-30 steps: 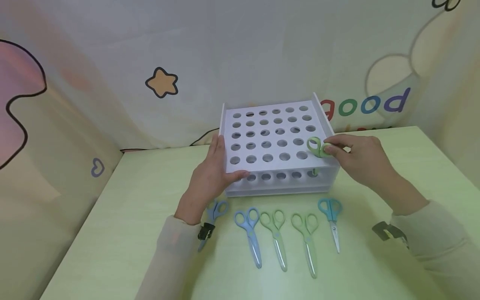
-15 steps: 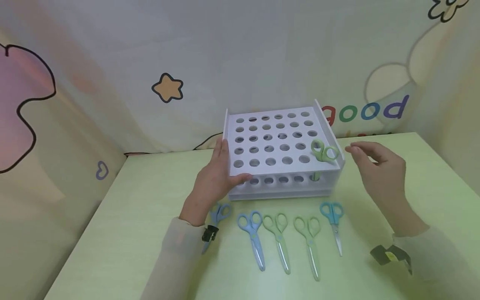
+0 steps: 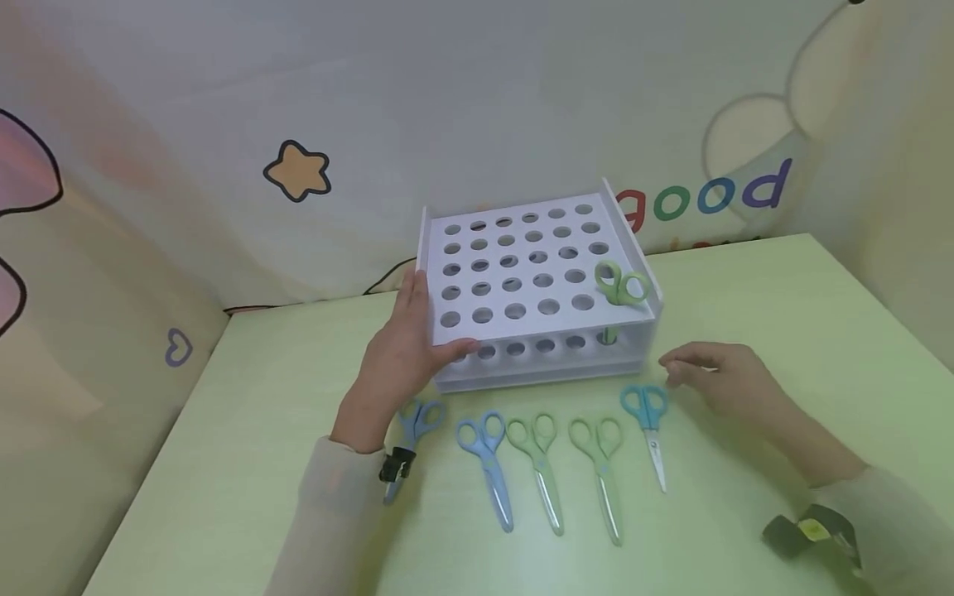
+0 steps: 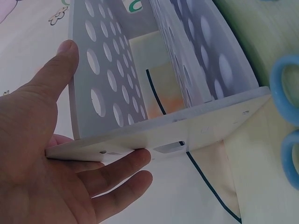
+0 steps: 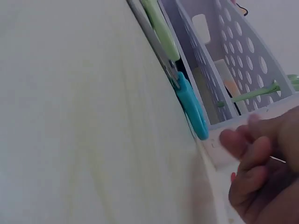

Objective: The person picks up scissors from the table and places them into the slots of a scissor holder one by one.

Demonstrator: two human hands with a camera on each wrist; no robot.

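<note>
My left hand (image 3: 395,352) grips the left side of a white perforated rack (image 3: 532,323). In the left wrist view its thumb lies over the top edge and its fingers are against the outer side panel. Green scissors (image 3: 614,293) stand in the rack's front right hole, handle loops up, blades down through the lower tier. My right hand (image 3: 726,382) holds nothing. Its fingers are loosely bent beside the handle of the teal scissors (image 3: 651,420), which lie on the table with bare metal blades toward me.
Left of the teal scissors lie two green pairs (image 3: 602,463) (image 3: 540,463) and a blue pair (image 3: 488,463). Another blue pair (image 3: 423,418) lies partly behind my left wrist. A printed curtain (image 3: 477,99) hangs behind the table (image 3: 283,397).
My right hand has let go of the green scissors, leaving them in the rack's front right hole, and moved down toward the teal scissors. My left hand has stayed on the rack.
</note>
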